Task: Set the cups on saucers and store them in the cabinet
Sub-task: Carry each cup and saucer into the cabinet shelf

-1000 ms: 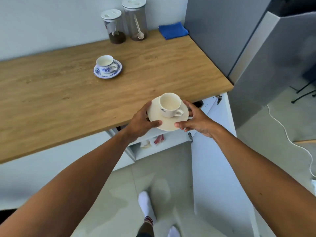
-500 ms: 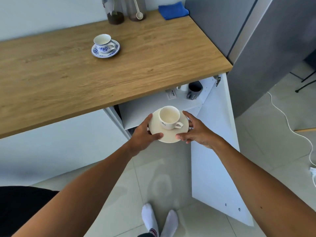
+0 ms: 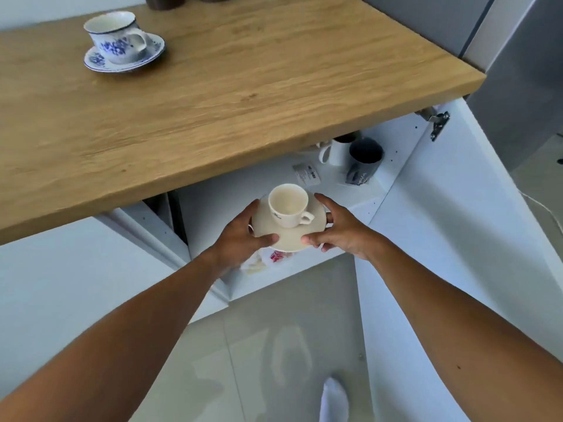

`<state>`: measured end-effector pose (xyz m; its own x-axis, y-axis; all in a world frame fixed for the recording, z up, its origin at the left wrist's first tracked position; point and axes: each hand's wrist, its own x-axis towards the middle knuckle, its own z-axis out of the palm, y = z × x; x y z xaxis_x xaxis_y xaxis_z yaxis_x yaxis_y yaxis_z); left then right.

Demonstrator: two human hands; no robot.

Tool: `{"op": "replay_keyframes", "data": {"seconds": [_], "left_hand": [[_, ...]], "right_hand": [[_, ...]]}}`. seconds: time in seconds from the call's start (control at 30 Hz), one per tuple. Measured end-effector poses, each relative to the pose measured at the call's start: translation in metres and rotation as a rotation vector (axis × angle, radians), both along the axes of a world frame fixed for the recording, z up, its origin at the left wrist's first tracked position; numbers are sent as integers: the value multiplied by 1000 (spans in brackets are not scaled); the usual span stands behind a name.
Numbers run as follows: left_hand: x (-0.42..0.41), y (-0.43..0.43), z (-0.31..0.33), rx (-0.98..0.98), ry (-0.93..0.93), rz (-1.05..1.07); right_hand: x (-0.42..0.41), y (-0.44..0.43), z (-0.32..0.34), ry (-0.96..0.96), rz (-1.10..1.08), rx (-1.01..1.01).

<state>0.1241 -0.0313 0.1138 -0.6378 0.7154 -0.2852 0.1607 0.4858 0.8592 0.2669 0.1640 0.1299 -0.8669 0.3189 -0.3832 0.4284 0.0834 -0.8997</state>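
Cream cup sits upright on its cream saucer, handle to the right; left hand and right hand pinch opposite rims of the saucer, thumbs on top, likely to keep it level so the loose cup does not slide; the pair hangs in the mouth of the open cabinet under the wooden counter, above the shelf; white mug and dark mug stand at the back right, so bare shelf nearer the front looks the probable spot; blue-patterned cup on its matching saucer waits on the counter, not yet stored.
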Motion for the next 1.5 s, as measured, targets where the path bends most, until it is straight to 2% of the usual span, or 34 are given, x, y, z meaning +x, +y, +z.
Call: {"op": "replay_keyframes", "data": {"seconds": [0.2,0.33,0.43,0.63,0.83,1.23,1.4,1.5], "left_hand": [[-76,63,-57,46,160,-63],[-117,91,-84,111,89,-87],[-146,104,-105,127,122,-135],[-184,118,-137,-9,320,-132],[-199,138,-144,-28,366,-188],[-204,154,-129,-395,520,-216],[-209,157,-133,-440,546,-214],[-204,157,-134,-345,547,-214]], "right_hand": [[-70,55,-51,49,-8,7],[-110,82,-78,79,-35,21],[-133,92,-96,106,-38,41],[-163,108,-127,188,-59,87],[-177,120,-140,186,-154,158],[-181,126,-128,-12,-95,359],[-184,131,-134,-44,-114,433],[-185,134,-139,-12,-161,467]]}}
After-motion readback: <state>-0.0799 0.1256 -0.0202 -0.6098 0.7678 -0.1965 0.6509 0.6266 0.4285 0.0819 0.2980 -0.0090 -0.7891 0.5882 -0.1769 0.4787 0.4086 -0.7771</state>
